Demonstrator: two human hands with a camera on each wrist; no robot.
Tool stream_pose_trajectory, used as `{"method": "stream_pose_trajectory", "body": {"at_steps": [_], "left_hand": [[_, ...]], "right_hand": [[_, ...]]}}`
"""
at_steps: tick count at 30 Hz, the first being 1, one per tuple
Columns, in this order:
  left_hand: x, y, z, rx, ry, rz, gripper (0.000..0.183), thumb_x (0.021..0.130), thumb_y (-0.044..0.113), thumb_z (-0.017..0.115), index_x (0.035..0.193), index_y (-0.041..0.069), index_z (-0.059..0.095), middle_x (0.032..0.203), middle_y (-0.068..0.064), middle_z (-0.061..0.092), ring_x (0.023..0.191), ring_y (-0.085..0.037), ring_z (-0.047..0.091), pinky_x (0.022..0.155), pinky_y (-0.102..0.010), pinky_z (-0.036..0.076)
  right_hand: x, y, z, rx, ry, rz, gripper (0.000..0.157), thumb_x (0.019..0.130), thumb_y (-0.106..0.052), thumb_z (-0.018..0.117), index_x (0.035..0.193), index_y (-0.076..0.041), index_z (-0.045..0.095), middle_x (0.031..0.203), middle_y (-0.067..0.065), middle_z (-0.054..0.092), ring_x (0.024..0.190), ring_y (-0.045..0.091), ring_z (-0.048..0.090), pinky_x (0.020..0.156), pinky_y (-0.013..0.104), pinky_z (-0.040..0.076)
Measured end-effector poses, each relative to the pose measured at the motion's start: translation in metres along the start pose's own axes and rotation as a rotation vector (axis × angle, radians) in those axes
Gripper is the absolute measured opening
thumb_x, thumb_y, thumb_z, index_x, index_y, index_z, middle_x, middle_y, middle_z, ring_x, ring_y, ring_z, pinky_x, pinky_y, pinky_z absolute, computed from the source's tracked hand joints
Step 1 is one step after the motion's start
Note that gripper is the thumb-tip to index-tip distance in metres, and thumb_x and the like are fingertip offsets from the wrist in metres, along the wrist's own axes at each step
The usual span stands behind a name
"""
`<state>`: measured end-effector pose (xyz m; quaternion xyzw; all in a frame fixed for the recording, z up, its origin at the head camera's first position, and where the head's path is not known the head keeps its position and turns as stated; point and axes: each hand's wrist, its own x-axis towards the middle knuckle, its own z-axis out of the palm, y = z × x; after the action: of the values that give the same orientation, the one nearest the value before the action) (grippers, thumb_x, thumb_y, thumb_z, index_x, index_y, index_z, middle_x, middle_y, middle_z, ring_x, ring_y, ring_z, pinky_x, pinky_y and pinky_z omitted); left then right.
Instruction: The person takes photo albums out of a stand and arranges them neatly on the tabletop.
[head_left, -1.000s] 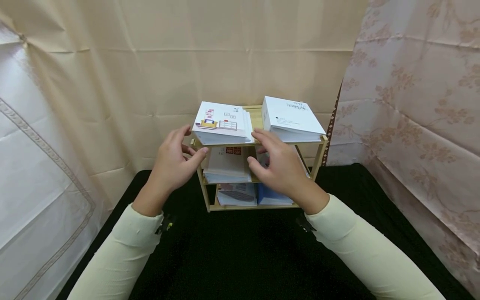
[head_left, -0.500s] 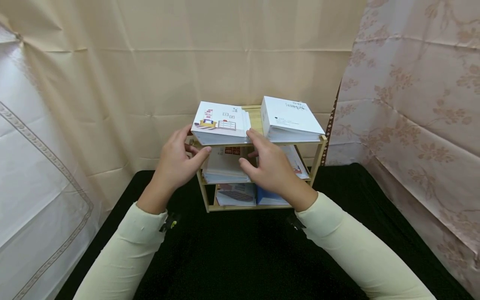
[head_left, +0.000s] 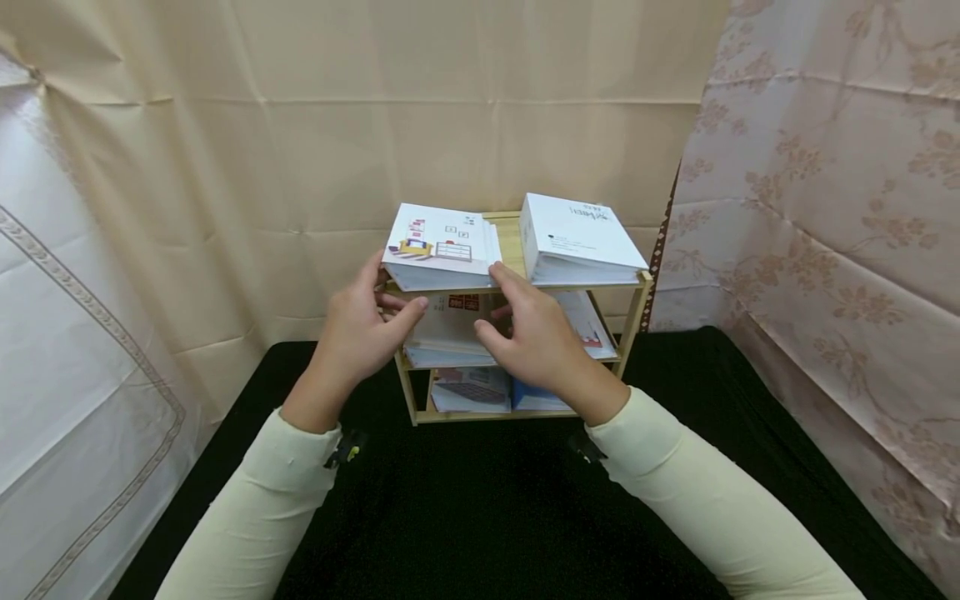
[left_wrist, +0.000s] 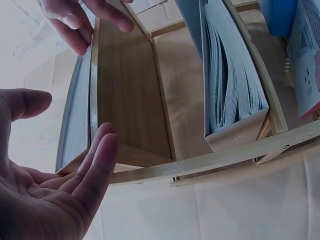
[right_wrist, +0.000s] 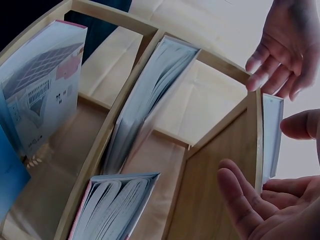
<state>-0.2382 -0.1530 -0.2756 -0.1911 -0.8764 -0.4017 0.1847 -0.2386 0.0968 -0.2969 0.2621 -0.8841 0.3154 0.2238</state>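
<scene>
On the top board of a small wooden shelf (head_left: 508,242) lies a stack of white books (head_left: 438,240), the upper cover printed with a yellow and pink drawing. My left hand (head_left: 360,329) is at the stack's left side, fingers against the edge and reaching below the board, thumb apart in front. At the right side, my right hand (head_left: 536,337) touches the stack's near right corner with its index fingertip; its thumb points forward, free. Both hands have loosely extended fingers, also seen on the left hand (left_wrist: 60,200) in the left wrist view.
A thick white book (head_left: 588,237) lies on the top board's right. Below, the middle tier carries a pale book (head_left: 442,329) and another book (head_left: 585,325); the bottom tier has a laptop-print book (head_left: 472,390) and a blue one (head_left: 536,398). A beige curtain (head_left: 337,125) hangs behind.
My right hand has moved left, from the gap between the top books to the stack's right corner. My left hand has shifted slightly right. The stack shows no clear movement on the shelf.
</scene>
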Motion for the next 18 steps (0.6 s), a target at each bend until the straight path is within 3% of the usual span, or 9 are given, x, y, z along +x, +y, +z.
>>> {"method": "stream_pose_trajectory", "body": {"at_steps": [4, 11, 18], "left_hand": [[-0.0015, -0.0005, 0.0001, -0.011, 0.003, 0.018, 0.084, 0.097, 0.032, 0.072, 0.163, 0.012, 0.025, 0.149, -0.017, 0.057, 0.103, -0.025, 0.073, 0.08, -0.04, 0.065], [-0.004, 0.0003, 0.0006, -0.031, 0.011, 0.034, 0.082, 0.097, 0.032, 0.073, 0.163, 0.013, 0.028, 0.146, -0.014, 0.059, 0.107, -0.025, 0.073, 0.083, -0.039, 0.065], [-0.0069, 0.0007, 0.0012, -0.094, 0.025, 0.013, 0.076, 0.096, 0.03, 0.073, 0.16, 0.014, 0.034, 0.146, -0.015, 0.059, 0.116, -0.027, 0.071, 0.092, -0.039, 0.063]], "right_hand": [[-0.0003, 0.0, 0.0008, 0.011, 0.013, -0.007, 0.072, 0.096, -0.03, 0.067, 0.158, -0.007, 0.04, 0.163, 0.014, 0.041, 0.111, 0.023, 0.073, 0.091, 0.04, 0.062], [-0.001, -0.002, -0.0012, 0.006, 0.057, -0.021, 0.066, 0.095, -0.029, 0.068, 0.152, -0.005, 0.048, 0.151, 0.014, 0.057, 0.11, 0.021, 0.072, 0.084, 0.039, 0.062], [-0.004, -0.0013, -0.0029, 0.121, 0.068, 0.03, 0.06, 0.096, -0.025, 0.067, 0.151, -0.007, 0.051, 0.136, 0.015, 0.068, 0.098, 0.025, 0.075, 0.082, 0.04, 0.064]]}}
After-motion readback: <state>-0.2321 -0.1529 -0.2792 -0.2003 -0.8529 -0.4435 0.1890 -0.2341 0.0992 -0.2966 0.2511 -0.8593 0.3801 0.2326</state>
